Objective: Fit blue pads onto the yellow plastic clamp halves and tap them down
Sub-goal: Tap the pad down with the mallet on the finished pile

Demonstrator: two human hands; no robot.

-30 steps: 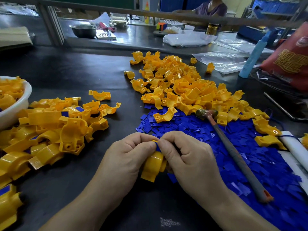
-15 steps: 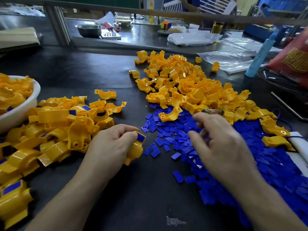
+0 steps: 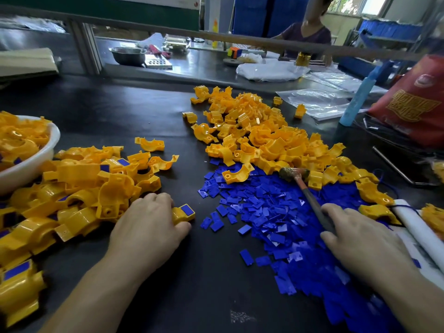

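Observation:
My left hand (image 3: 146, 227) presses a yellow clamp half (image 3: 183, 212) against the dark table, its fitted blue pad facing up. My right hand (image 3: 360, 241) lies on the blue pad heap (image 3: 264, 212), thumb and fingers closed around the handle of a small hammer (image 3: 312, 203). The hammer's head (image 3: 292, 173) rests at the edge of the bare yellow halves pile (image 3: 264, 140). Padded halves are heaped at the left (image 3: 91, 183).
A white bowl (image 3: 48, 150) of yellow halves sits at the far left. On the right are a white roll (image 3: 420, 227), a metal rod (image 3: 394, 164), a red bag (image 3: 413, 99) and a light blue bottle (image 3: 358, 99). Another person (image 3: 307, 32) works behind a rail.
The hands parted after fitting the pad. My left hand carried the clamp half leftward and set it on the table. My right hand crossed the blue pads and closed on the hammer handle.

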